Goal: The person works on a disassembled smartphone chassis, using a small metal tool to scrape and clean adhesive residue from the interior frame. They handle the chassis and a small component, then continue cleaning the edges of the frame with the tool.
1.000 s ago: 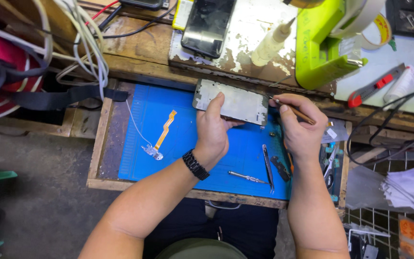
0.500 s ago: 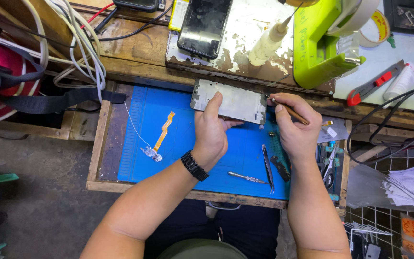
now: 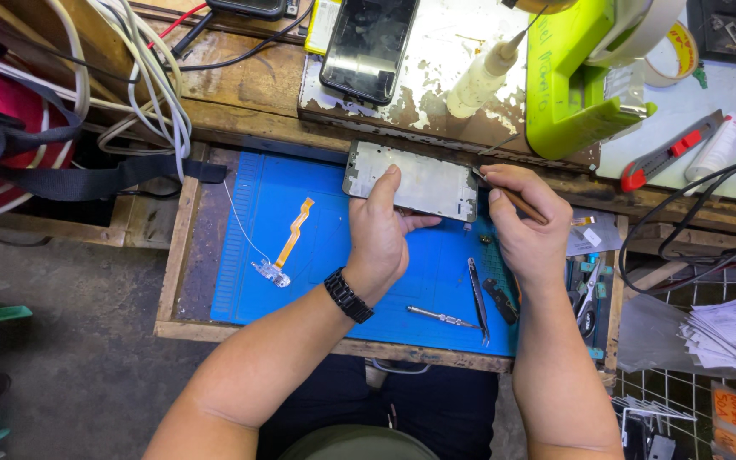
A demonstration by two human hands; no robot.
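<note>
The left hand [image 3: 382, 232] covers the near middle of the pale phone frame [image 3: 423, 179], so what lies under its palm and fingers cannot be seen. The right hand [image 3: 528, 228] hides most of the brown-handled tool [image 3: 523, 203]; its tip at the frame's right corner is too small to tell apart. Right of that hand, the small tools beside the blue mat [image 3: 317, 247] are too cluttered to identify. Beyond the hands, the dark phone [image 3: 368, 47] and green device [image 3: 574, 77] are cut off by the top edge
</note>
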